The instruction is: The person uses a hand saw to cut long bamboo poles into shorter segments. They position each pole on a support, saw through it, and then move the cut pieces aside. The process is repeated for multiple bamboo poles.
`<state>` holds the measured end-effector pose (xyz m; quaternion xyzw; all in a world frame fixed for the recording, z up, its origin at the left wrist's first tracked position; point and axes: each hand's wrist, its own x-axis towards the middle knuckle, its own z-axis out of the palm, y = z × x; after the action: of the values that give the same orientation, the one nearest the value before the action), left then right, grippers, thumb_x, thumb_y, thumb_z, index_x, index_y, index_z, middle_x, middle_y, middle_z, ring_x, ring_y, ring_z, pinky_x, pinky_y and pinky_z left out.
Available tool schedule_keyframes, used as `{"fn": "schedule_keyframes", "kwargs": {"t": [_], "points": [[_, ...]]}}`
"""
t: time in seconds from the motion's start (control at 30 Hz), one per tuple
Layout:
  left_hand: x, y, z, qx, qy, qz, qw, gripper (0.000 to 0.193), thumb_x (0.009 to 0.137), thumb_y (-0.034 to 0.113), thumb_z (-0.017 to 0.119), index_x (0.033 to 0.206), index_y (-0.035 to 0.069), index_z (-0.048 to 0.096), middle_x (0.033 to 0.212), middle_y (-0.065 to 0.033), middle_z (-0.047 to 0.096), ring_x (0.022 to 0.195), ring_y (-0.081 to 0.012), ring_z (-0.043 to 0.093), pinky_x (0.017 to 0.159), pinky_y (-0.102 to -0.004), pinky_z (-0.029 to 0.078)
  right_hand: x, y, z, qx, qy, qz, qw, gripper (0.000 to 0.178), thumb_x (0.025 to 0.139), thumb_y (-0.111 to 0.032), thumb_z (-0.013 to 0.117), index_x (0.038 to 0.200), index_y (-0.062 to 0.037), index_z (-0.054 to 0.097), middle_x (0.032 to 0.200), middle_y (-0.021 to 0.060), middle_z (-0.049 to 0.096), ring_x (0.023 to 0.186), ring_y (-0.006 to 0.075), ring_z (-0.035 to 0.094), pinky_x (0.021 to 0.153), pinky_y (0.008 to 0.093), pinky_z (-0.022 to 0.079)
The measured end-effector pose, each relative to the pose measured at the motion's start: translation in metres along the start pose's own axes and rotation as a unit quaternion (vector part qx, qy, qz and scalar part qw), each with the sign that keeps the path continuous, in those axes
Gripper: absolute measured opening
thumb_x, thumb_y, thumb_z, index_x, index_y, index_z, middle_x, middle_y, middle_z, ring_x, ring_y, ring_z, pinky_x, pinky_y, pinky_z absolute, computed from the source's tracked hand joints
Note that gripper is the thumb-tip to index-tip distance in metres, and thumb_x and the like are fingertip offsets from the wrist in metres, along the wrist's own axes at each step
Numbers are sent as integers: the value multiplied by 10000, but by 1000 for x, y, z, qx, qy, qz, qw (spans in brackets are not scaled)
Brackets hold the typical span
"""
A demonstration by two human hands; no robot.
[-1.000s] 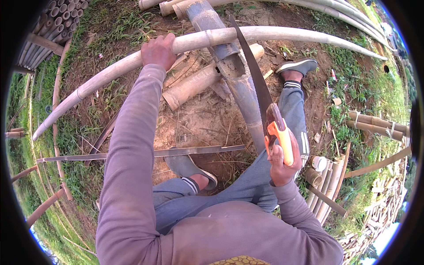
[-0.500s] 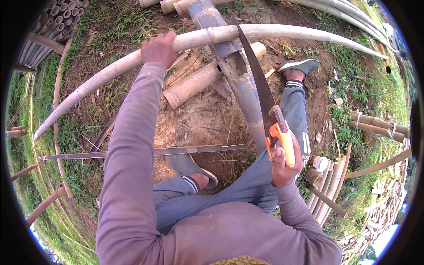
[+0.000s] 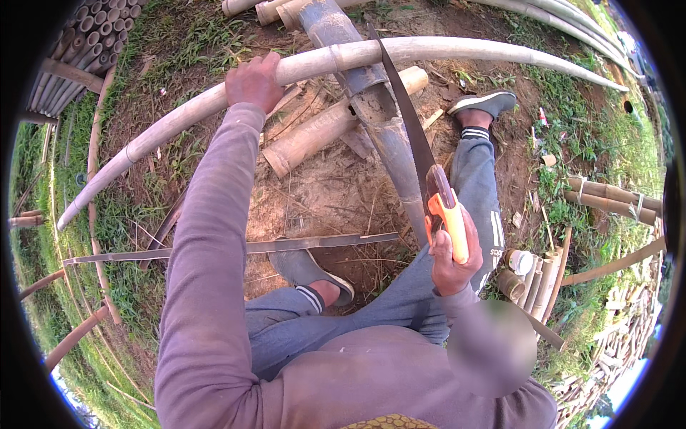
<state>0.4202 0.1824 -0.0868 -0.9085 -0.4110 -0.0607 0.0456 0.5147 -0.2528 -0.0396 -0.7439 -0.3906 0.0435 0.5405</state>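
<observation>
My left hand [image 3: 255,81] is closed around a long pale bamboo pole [image 3: 179,114], which lies across a thick grey bamboo post [image 3: 398,154]. In my right hand [image 3: 457,261] I grip the orange handle of a handsaw [image 3: 409,114]. Its dark toothed blade slants up and away, and the part near the tip meets the pole just right of the post. Whether the teeth have cut into the pole I cannot tell. Under the post lies a shorter, thick bamboo piece [image 3: 314,139], resting crosswise on the sawdust-strewn ground.
A thin flat bamboo strip [image 3: 286,244] runs across in front of my left shoe [image 3: 311,275]. Short bamboo lengths [image 3: 536,282] and a white-lidded container [image 3: 519,262] stand right of my leg. Stacked bamboo [image 3: 89,43] fills the far left; tied poles [image 3: 614,200] lie at right.
The saw and my right hand have shifted slightly left and toward me. My left hand and the pole have moved a few pixels left; the hold is unchanged.
</observation>
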Motion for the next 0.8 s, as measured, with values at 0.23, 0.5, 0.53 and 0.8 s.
{"fn": "schedule_keyframes", "kwargs": {"t": [0.23,0.5,0.53,0.8], "points": [[7,6,2,8,12,5,1000,346,895,311,808,1207,246,675,1102,-49,762,1081,-300,755,903,-490,562,178,19,97,77,28,15,997,398,992,-101,777,1353,36,680,1171,163,775,1016,182,744,884,330,579],[-1,1,-2,4,5,2,1000,345,908,361,820,1196,236,677,1082,-54,770,1076,-298,764,920,-484,563,-5,2,7,92,28,61,994,468,1009,-90,745,1408,114,611,1334,224,735,1234,269,727,1050,369,571],[-2,-2,4,6,8,0,1000,348,908,366,821,1197,237,677,1087,-54,769,1082,-297,763,924,-485,561,5,11,16,88,28,56,994,456,1011,-99,747,1397,108,619,1327,222,737,1221,259,732,1037,364,575],[6,4,-6,1,-1,-5,1000,372,874,308,814,1213,248,674,1102,-48,758,1098,-295,745,940,-485,559,175,22,106,70,22,35,997,397,1013,-124,758,1364,39,672,1243,188,760,1066,195,757,922,337,589]]}}
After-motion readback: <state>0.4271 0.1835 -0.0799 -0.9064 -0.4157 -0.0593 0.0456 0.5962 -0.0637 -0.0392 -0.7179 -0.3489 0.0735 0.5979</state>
